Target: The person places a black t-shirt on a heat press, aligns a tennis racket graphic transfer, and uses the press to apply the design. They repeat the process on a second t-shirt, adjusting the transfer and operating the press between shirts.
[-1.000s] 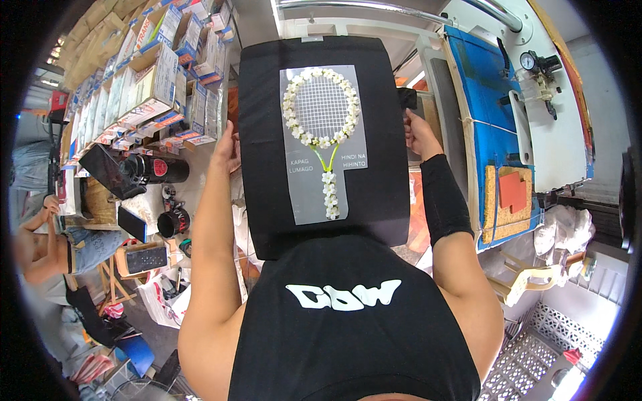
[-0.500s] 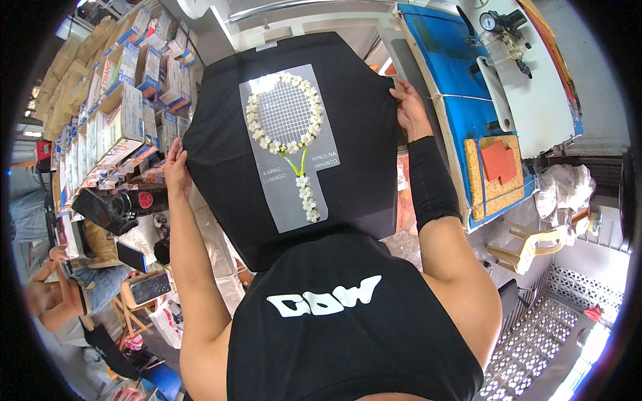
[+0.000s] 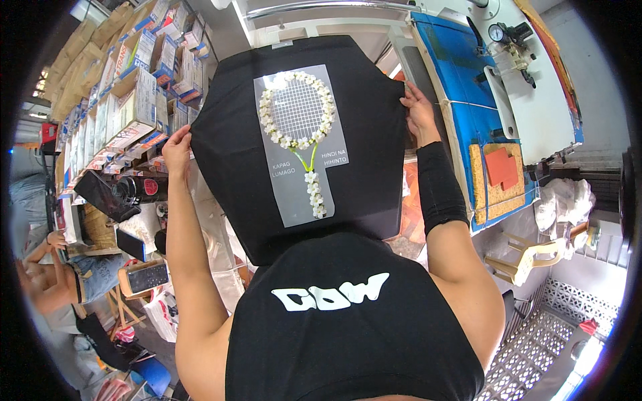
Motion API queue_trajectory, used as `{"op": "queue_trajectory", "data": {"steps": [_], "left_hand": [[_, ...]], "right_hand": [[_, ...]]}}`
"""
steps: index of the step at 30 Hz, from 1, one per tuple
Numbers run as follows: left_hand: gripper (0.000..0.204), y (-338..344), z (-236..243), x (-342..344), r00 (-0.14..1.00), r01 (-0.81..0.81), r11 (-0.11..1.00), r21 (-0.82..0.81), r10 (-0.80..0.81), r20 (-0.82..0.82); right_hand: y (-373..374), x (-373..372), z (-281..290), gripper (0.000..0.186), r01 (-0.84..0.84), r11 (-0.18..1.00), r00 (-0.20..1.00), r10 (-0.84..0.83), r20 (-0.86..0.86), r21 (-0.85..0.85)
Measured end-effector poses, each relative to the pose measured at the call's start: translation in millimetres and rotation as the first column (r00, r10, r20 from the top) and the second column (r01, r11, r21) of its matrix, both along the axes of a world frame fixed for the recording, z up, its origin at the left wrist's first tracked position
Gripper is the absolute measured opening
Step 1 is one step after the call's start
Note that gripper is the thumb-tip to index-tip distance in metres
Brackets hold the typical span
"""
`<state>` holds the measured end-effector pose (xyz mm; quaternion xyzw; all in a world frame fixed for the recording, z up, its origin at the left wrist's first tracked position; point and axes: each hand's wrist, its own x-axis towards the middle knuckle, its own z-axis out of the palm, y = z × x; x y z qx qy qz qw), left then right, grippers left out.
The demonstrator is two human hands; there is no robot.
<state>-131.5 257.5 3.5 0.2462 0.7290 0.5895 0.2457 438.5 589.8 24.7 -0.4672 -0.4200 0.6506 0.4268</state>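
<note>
A black shirt (image 3: pixel 374 147) lies spread over a flat board in front of me, its pale neck label toward the far end. On it rests a clear film sheet (image 3: pixel 294 207) bearing a racket design (image 3: pixel 301 110) made of white flowers, green stems and a white grid, with small pale lettering on either side. My left hand (image 3: pixel 176 150) pinches the shirt's left edge between thumb and fingers. Opposite it, my right hand (image 3: pixel 418 113) grips the right edge near the upper corner. Both arms reach forward around the board, the right one in a black sleeve.
Stacked cardboard boxes (image 3: pixel 130 110) fill the left side. Nearer stand a dark round device (image 3: pixel 140 189) and a phone (image 3: pixel 148 277). Another person (image 3: pixel 50 281) is at far left. To the right are a blue-topped table (image 3: pixel 461 120), a pressure gauge (image 3: pixel 496 32) and a plastic chair (image 3: pixel 525 257).
My left hand has moved slightly farther away along with the shirt's left edge. The right hand keeps its hold. The whole view has shifted a little, and the film looks slightly straighter.
</note>
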Motion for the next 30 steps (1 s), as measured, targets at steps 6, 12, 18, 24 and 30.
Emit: {"op": "queue_trajectory", "data": {"steps": [6,12,18,24,30], "left_hand": [[0.035,10,-25,19,0.905,0.038,0.932,-0.360,-0.184,-0.382],[0.042,34,-62,70,0.881,0.181,0.983,-0.025,-0.151,0.448],[0.031,48,-65,91,0.653,0.081,0.991,0.110,-0.136,0.745],[0.031,53,-96,75,0.536,0.092,0.984,0.154,-0.179,0.825],[0.031,24,-99,40,0.550,0.026,0.981,0.195,-0.177,0.816]], "right_hand": [[-7,-12,-35,0.063,0.012,0.999,0.960,-0.026,0.277,0.053],[-8,-35,-88,0.050,-0.160,0.973,0.833,0.043,0.552,0.166],[-9,-38,-81,0.043,-0.167,0.984,0.893,0.125,0.433,0.060],[-13,-39,-73,0.040,-0.164,0.978,0.832,0.066,0.550,0.130],[-10,-25,-47,0.042,-0.006,0.986,0.958,0.053,0.282,-0.164]]}}
